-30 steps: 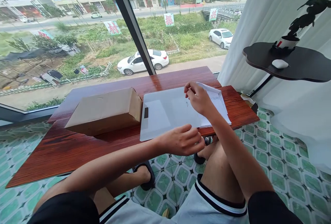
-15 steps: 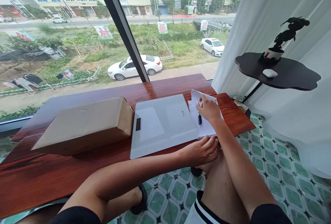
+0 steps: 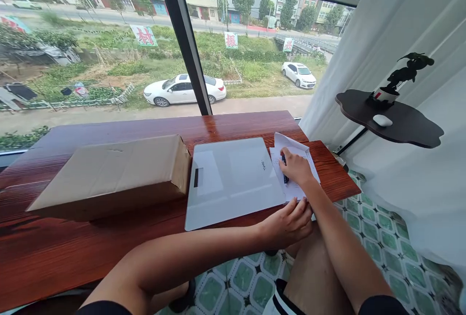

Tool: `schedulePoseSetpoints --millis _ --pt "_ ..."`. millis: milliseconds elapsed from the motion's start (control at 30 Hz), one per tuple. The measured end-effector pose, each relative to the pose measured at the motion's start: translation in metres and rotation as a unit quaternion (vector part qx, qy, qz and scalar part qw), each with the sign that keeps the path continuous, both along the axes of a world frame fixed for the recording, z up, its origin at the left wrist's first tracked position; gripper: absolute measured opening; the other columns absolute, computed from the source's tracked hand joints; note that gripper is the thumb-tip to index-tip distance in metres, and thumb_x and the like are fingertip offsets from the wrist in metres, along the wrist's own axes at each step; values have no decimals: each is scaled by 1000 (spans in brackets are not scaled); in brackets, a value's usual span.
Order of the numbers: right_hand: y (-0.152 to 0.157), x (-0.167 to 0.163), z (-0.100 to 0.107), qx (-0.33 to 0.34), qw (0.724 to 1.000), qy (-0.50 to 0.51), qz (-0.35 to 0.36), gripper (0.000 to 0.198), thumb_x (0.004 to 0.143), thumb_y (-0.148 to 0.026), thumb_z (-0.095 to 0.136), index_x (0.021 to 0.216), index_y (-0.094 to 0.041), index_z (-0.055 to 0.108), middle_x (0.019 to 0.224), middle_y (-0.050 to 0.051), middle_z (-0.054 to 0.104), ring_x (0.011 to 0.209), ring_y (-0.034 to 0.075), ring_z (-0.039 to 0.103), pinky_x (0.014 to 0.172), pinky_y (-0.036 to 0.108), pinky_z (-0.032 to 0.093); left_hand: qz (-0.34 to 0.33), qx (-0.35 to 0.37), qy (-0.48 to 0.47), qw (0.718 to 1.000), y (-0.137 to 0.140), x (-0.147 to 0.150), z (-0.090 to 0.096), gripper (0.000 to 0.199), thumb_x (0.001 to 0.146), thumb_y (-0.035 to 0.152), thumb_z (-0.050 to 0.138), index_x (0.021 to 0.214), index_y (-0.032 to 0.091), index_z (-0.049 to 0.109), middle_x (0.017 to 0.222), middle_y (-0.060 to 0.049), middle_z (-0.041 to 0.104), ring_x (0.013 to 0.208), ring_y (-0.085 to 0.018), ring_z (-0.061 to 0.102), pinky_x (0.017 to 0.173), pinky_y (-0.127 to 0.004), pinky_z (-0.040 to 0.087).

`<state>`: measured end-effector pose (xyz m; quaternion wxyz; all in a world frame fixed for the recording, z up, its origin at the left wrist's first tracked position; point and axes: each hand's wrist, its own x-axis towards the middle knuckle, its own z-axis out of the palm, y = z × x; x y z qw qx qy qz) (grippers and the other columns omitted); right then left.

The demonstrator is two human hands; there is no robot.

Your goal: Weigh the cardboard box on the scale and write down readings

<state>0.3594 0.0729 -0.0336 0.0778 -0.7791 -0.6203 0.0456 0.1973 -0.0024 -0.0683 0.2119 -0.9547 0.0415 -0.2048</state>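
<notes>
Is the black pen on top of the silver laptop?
No: the black pen is over the papers, at the fingers of the right hand, to the right of the silver laptop.

black pen (image 3: 286, 178), white papers (image 3: 293, 190), silver-grey laptop (image 3: 233, 179), brown box (image 3: 109, 172), red-brown wood-grained table (image 3: 134, 230), green-and-white patterned floor (image 3: 386, 241)

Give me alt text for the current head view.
The right hand is at a black pen over white papers; the left hand is at their near edge. Leftward lie a closed silver laptop and a cardboard box on a wooden table.
</notes>
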Motion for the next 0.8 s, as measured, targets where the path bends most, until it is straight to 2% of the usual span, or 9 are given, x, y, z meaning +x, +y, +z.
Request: schedulePoseSetpoints --millis 100,233,367,467,567,667,800 --pt "0 3 -1 25 999 41 3 30 92 -25 50 120 -23 61 86 7 71 81 27 67 71 33 39 33 -16 -13 999 -4 -1 -5 30 100 22 49 122 14 67 140 -18 62 129 -36 58 106 -53 41" --pt "1 9 -1 97 984 146 10 29 88 -26 47 110 -23 66 78 3 67 75 21 62 74 32 42 42 -27 0 999 -9 -2 -4 35 99 26 49 127 12 64 144 -23 59 128 -38 58 104 -53 42" --pt "5 19 -3 159 943 292 24 38 87 -32 36 112 -20 62 78 2 68 70 17 62 71 30 48 39 -38 -1 998 -11 -2 -5 39 98 34 53 128 11 63 144 -25 58 130 -39 57 105 -54 42" --pt "9 26 -6 198 906 373 30 41 87 -37 32 116 -19 56 83 5 69 77 18 67 73 31 52 47 -45 -10 998 -11 0 -9 40 97 35 54 128 11 62 144 -26 58 129 -39 57 105 -54 41" --pt "11 31 -7 249 879 406 26 37 86 -49 44 110 -23 51 87 5 67 85 19 68 80 33 52 59 -49 -23 997 -11 3 -12 35 98 30 51 126 12 62 142 -26 60 128 -38 58 105 -52 41" --pt "11 33 -7 301 864 404 13 39 83 -61 54 99 -26 47 86 1 60 83 18 63 83 33 50 62 -54 -34 996 -11 4 -14 33 98 27 49 125 12 62 141 -25 61 128 -36 59 103 -51 41" --pt "8 29 -8 319 860 398 3 38 94 -62 37 85 -27 47 69 -3 44 68 16 51 73 31 48 63 -56 -29 996 -12 4 -15 35 98 28 49 125 11 62 143 -25 60 129 -36 58 104 -50 41"
